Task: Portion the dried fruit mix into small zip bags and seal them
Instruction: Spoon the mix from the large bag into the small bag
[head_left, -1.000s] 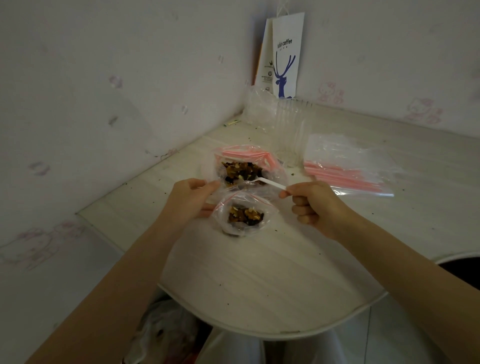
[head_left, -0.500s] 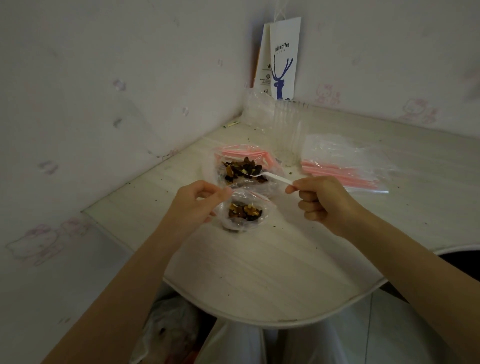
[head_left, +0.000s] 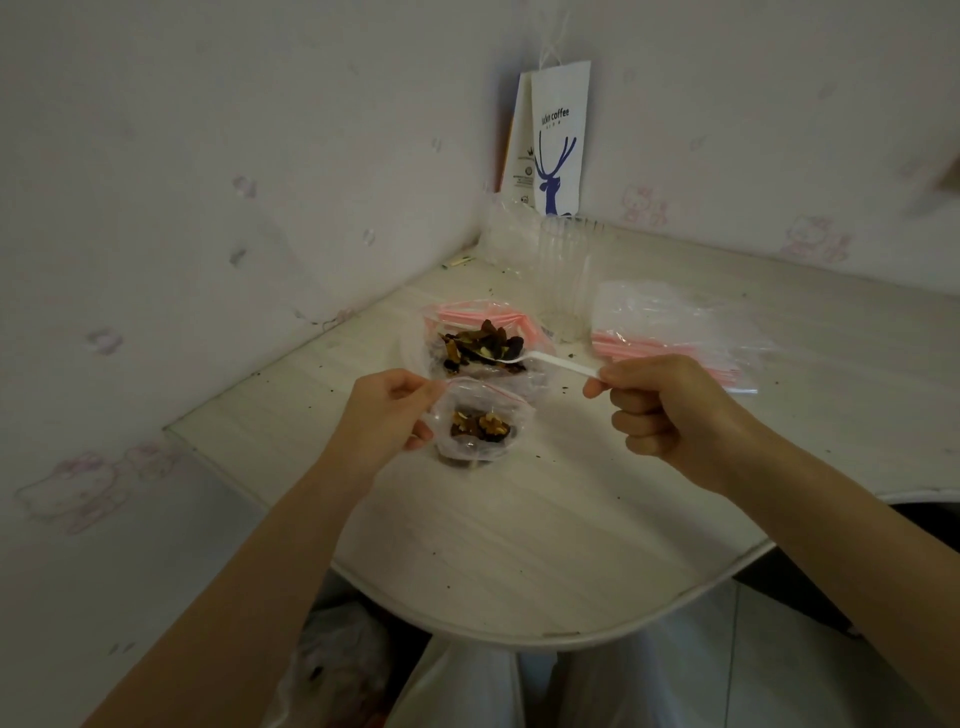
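Head view. The small zip bag (head_left: 478, 431) is sitting on the table (head_left: 519, 545) near its middle, mouth gaping upward. A low heap of brown and dark fruit pieces (head_left: 480, 426) is lying at its bottom. The left hand (head_left: 387, 415) is pinching the bag's red-striped rim between thumb and curled fingers.

Just behind, and touching it, a larger bag (head_left: 537, 382) is lying open and holding the dried fruit mix (head_left: 480, 345). The right hand (head_left: 670, 410) is gripping a white spoon (head_left: 558, 362), thumb and forefinger pinching the handle's end and the other fingers curling into the palm. The spoon's bowl is resting in the mix.

Bare tabletop is lying between the small bag and the curved front edge. Two walls are meeting in the corner behind, where a paper bag (head_left: 558, 140) is leaning. A clear cup (head_left: 563, 280) is standing between the larger bag and a stack of empty bags (head_left: 670, 322), which is lying just behind the right hand.

The left fingertips are hiding behind the rim. Cannot tell whether the spoon is loaded. The cup may be several nested.
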